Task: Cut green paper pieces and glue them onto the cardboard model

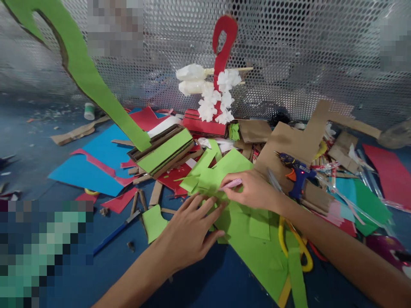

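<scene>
My left hand (189, 229) lies flat, fingers spread, pressing on a sheet of green paper (253, 248) on the blue floor. My right hand (253, 190) grips a pink pen (231, 184) whose tip touches the green paper just beyond my left fingers. More green paper pieces (221, 164) lie folded and stacked right behind both hands.
Yellow-handled scissors (297, 246) lie under my right forearm. A blue and orange glue gun (297, 173) rests on brown cardboard (289, 143). A red shape with white paper flowers (221, 92) stands by the mesh wall. A green-topped cardboard block (163, 149), blue paper (99, 160) and scraps lie left.
</scene>
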Demonstrator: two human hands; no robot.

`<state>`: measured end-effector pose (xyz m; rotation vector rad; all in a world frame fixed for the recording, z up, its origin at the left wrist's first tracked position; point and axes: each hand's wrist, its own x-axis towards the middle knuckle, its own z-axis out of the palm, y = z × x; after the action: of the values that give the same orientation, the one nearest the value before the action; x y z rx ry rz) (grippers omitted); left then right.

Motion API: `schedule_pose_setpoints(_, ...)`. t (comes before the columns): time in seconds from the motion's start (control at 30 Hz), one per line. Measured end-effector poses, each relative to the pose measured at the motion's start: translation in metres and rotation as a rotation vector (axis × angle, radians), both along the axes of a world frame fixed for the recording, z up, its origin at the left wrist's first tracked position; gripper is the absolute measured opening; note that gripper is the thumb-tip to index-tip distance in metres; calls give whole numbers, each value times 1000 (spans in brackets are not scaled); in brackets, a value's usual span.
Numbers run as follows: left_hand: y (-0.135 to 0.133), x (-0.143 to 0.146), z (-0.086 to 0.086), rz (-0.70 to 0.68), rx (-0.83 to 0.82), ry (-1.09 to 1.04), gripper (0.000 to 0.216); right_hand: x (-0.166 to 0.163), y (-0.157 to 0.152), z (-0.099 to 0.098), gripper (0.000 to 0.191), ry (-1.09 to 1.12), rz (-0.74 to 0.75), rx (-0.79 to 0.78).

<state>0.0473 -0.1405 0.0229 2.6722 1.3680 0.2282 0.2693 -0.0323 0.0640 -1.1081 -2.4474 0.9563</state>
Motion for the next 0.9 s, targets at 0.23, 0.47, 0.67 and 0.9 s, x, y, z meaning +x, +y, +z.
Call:
schedule_pose_setpoints(0.23,0,3,-2,1,32,-20,57,4,-1,-2,19,8,-1,8)
schedule_pose_setpoints(0.47,-3,6,-2,0,51,7,59,10,-2,-4,19,-1,-22,-1)
schedule_pose_setpoints(0.67,-2,7,-1,-9,80,9,57,12,-5,-4,20,-3,-14,22)
schedule_pose_setpoints(0.9,0,10,-3,-27,93,-20,55,16,-6,-3,21,13,12,22)
